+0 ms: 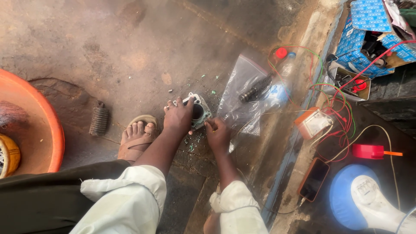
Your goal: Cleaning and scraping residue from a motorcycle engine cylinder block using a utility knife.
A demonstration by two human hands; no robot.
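Orange basin [47,125] far left of hands, at frame edge. Ribbed metal part [99,119] left of sandalled foot [138,136]. Left hand [178,116] clamped on metal engine cylinder [198,112] on concrete floor. Right hand [218,133] just right of it, fingers pinched together against cylinder's lower edge. Clear plastic bag [245,93] right of hands; tangled wires [338,108] beyond.

Orange basin [52,130], grey metal cylinder [200,112], blue-patterned box [368,17]
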